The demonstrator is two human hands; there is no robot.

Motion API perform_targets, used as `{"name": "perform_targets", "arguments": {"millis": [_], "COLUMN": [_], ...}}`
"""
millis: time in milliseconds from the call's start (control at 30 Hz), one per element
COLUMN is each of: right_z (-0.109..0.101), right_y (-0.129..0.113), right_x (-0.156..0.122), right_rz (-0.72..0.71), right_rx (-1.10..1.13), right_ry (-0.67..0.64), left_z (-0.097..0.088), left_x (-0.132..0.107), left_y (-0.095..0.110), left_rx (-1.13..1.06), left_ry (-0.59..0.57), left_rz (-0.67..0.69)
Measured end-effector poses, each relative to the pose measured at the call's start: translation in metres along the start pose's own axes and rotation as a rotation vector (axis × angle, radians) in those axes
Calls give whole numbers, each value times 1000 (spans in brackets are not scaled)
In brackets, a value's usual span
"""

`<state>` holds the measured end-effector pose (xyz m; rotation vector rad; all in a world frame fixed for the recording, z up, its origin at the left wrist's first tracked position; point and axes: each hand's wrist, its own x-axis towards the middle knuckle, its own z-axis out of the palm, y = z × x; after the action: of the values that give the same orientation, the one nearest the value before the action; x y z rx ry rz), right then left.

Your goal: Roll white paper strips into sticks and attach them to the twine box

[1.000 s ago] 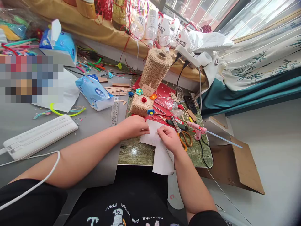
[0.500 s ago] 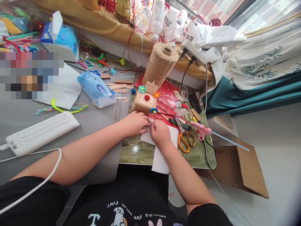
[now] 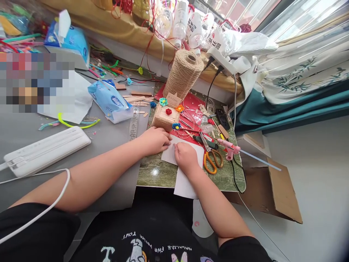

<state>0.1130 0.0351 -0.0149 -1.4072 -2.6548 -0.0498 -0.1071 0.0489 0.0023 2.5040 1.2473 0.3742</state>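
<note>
A white sheet of paper [image 3: 168, 156] lies on the wood-patterned board, and a lower piece [image 3: 184, 185] hangs past its front edge. My left hand [image 3: 157, 141] rests at the paper's upper left edge, fingers loosely bent and apart from the thumb. Over the paper, my right hand [image 3: 187, 157] is closed in a pinch; whatever is between its fingertips is too small to make out. Just behind my left hand sits a twine-wrapped box [image 3: 163, 118] bearing a red rose [image 3: 168, 111], other coloured flowers and a small card [image 3: 173, 99].
A large twine spool [image 3: 183, 74] stands behind the box. Orange-handled scissors [image 3: 209, 162] and a pink glue gun [image 3: 229, 147] lie right of my hands. On the left are a clear ruler [image 3: 134, 123], a tissue pack [image 3: 111, 102] and a white power bank [image 3: 47, 151].
My hands have drawn slightly apart; the left fingertips no longer meet the right ones. The whole view has shifted a little. Box and tools stay in place.
</note>
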Motion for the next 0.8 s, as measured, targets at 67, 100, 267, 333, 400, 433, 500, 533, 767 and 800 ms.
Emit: {"name": "perform_targets", "arguments": {"millis": [67, 100, 267, 333, 400, 433, 500, 533, 767, 800], "right_z": [-6, -11, -37, -46, -56, -61, -75, -82, -95, -87], "right_y": [0, 1, 8, 11, 16, 20, 29, 34, 56, 55], "right_x": [-4, -5, 1, 3, 2, 1, -1, -2, -6, -11], "right_rz": [-11, -18, -87, -103, -119, -130, -158, -162, 150, 196], "right_rx": [-1, -2, -22, -24, -6, 13, 72, 118, 446, 466], "right_ry": [-43, -77, -336, -416, -486, -533, -669, -741, -386, -321], "left_z": [0, 1, 0, 0, 0, 0, 1, 1, -1, -2], "left_x": [0, 0, 0, 0, -1, -1, -1, -2, -6, -7], "left_y": [-1, -2, -2, -2, -2, -3, -4, -4, 3, 5], "left_rx": [-2, -3, -6, -7, -1, 3, 8, 9, 120, 147], "left_ry": [3, 4, 3, 7, 5, 5, 7, 12, 59, 72], "left_rz": [0, 0, 9, 6, 5, 9, 22, 28, 128, 141]}}
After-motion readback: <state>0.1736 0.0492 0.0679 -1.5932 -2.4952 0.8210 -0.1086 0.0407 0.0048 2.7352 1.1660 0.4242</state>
